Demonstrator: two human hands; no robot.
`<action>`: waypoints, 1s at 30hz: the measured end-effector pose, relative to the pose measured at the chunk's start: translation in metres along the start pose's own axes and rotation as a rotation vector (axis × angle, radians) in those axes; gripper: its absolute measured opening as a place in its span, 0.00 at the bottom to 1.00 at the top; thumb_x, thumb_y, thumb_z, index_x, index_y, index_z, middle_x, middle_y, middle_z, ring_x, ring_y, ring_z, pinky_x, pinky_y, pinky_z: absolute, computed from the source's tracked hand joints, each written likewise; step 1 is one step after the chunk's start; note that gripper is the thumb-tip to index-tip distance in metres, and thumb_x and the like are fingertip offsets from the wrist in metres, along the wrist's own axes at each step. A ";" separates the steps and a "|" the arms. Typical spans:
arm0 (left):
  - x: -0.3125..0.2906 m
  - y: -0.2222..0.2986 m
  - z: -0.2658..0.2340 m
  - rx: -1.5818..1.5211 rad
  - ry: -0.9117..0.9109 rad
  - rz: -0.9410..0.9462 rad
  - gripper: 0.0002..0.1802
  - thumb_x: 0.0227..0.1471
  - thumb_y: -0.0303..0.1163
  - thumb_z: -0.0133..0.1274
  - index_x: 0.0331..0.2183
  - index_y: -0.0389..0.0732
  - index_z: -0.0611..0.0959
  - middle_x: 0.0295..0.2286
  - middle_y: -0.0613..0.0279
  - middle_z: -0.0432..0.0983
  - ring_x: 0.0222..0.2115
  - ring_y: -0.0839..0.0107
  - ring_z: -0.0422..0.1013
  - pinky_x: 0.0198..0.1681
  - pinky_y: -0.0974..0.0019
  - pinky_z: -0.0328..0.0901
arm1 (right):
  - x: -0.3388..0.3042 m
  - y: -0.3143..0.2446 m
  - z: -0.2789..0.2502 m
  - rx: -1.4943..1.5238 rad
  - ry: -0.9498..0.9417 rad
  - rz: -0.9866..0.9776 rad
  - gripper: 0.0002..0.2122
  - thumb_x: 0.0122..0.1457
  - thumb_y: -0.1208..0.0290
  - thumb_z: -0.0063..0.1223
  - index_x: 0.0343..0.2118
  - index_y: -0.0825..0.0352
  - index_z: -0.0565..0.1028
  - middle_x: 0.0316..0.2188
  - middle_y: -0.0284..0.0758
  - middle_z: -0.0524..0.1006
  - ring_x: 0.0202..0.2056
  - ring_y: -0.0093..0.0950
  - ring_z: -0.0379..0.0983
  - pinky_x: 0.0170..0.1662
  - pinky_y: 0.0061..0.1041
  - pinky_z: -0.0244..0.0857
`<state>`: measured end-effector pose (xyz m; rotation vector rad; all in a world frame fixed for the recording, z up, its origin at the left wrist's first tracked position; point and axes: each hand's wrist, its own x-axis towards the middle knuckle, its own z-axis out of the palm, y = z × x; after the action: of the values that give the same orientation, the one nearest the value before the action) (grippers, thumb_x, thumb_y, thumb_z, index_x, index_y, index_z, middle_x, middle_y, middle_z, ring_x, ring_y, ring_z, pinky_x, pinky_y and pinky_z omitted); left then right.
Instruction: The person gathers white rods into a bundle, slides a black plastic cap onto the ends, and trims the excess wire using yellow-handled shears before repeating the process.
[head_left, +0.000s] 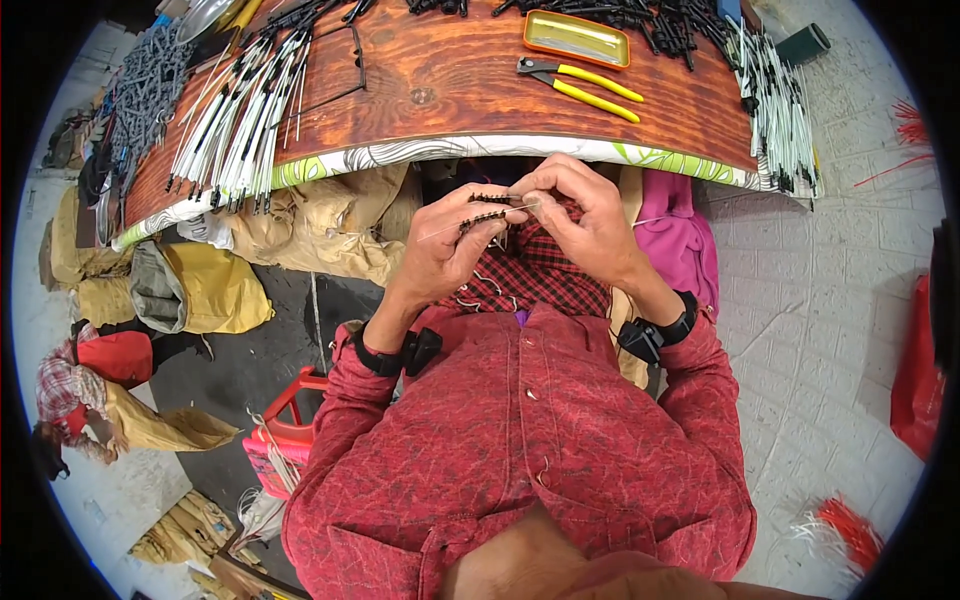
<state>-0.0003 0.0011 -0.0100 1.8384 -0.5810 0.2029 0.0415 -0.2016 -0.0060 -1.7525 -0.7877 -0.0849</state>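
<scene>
My left hand point(447, 240) is closed round two thin black ribbed strips point(490, 216), which stick out between its fingers at chest height, just off the table's near edge. A thin pale wire point(437, 235) runs across that hand towards the other. My right hand point(585, 222) pinches the wire's far end, its fingertips close against the ends of the strips. Exactly how wire and strips join is too small to make out. Beyond the hands, yellow-handled cutting pliers point(590, 88) lie on the wooden table point(425, 95).
An orange-rimmed tin point(577, 40) sits behind the pliers. Bundles of white rods with black ends point(245, 120) lie at the table's left, more point(775, 110) at its right. Black parts point(655, 25) heap along the back. At left, a person point(85, 385) handles a sack point(165, 425).
</scene>
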 end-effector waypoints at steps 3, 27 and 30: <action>0.000 -0.003 0.001 -0.008 0.012 0.013 0.10 0.56 0.22 0.51 0.37 0.35 0.85 0.36 0.53 0.79 0.35 0.65 0.76 0.38 0.67 0.69 | 0.000 -0.004 0.008 -0.074 0.087 -0.078 0.06 0.55 0.83 0.56 0.35 0.70 0.77 0.29 0.38 0.74 0.29 0.32 0.73 0.31 0.27 0.67; 0.006 -0.005 0.001 -0.009 0.072 0.011 0.08 0.57 0.23 0.51 0.37 0.33 0.83 0.37 0.53 0.78 0.36 0.63 0.75 0.40 0.66 0.68 | 0.007 0.003 0.019 -0.155 0.189 -0.136 0.06 0.56 0.82 0.55 0.36 0.70 0.77 0.29 0.38 0.74 0.29 0.33 0.74 0.31 0.28 0.67; 0.005 -0.008 0.001 0.016 0.082 0.050 0.09 0.59 0.26 0.50 0.38 0.34 0.83 0.38 0.56 0.78 0.36 0.67 0.74 0.39 0.67 0.67 | 0.011 0.001 0.019 -0.133 0.199 -0.138 0.05 0.56 0.81 0.55 0.36 0.69 0.77 0.28 0.38 0.73 0.27 0.33 0.73 0.30 0.29 0.67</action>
<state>0.0081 0.0004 -0.0148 1.8231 -0.5697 0.3150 0.0441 -0.1803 -0.0089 -1.7802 -0.7698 -0.4060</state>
